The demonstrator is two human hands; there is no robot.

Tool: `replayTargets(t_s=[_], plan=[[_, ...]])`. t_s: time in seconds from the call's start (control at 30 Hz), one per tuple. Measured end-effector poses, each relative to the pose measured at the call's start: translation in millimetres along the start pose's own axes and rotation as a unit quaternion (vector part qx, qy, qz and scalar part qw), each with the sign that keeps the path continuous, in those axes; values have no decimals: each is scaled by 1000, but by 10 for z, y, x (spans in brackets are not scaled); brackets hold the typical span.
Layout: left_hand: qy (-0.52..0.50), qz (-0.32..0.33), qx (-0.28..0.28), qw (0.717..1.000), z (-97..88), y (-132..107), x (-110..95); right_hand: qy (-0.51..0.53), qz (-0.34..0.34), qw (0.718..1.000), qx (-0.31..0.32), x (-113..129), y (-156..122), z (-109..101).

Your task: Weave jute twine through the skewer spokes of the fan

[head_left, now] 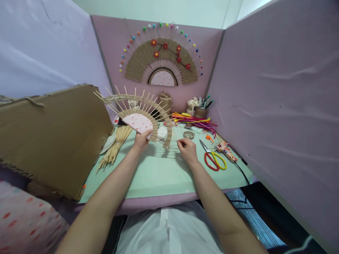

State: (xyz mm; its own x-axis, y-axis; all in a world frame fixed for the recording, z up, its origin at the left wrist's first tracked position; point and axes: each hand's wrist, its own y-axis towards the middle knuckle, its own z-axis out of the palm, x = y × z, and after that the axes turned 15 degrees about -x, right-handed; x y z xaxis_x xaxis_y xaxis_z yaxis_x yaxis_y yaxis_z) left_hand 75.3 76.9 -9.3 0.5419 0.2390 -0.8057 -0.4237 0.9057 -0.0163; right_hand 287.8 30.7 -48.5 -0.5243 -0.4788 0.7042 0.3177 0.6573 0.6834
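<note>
My left hand [142,141] is closed on the lower edge of a half-round stick fan [138,122], which is tilted above the table. This fan has a pink dotted centre panel, thin wooden sticks spreading outward, and two woven twine bands with a gap between them. Beyond the fan's right end, my right hand [187,149] is pinched shut. A thin strand of twine [175,135] seems to run from the fan to its fingertips, though what lies inside the pinch is mostly hidden. Scissors [212,158] with one red and one yellow handle lie right of that hand.
A bundle of sticks [116,144] lies left, beside a large cardboard sheet [50,137]. To the right are a glue gun [226,151] with a cord, coiled twine [189,134] and coloured pipe cleaners [197,121]. A finished fan [140,58] hangs on the back panel.
</note>
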Motion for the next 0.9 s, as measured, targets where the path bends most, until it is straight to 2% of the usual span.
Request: replayTargets(t_s=[0.13,0.23,0.33,0.43,0.53,0.63,0.9], plan=[[-39,-7,20,999,201,15,-10,48,49,996,-52,-13,31,-92],[-63,-24,3,998,282,-23,48,103,141,983,-56,-57,64,-161],[-83,-66,-21,994,291,-87,154,192,271,943,-20,-87,100,-209],[-108,-107,-38,988,252,-139,222,276,350,895,36,-67,130,-251],[-122,-135,-46,982,198,-153,219,324,380,862,86,-23,138,-283],[-123,-154,-46,979,160,-144,209,350,395,843,101,-4,120,-282],[-129,-198,-44,971,192,-215,327,333,425,826,160,-38,59,-227]])
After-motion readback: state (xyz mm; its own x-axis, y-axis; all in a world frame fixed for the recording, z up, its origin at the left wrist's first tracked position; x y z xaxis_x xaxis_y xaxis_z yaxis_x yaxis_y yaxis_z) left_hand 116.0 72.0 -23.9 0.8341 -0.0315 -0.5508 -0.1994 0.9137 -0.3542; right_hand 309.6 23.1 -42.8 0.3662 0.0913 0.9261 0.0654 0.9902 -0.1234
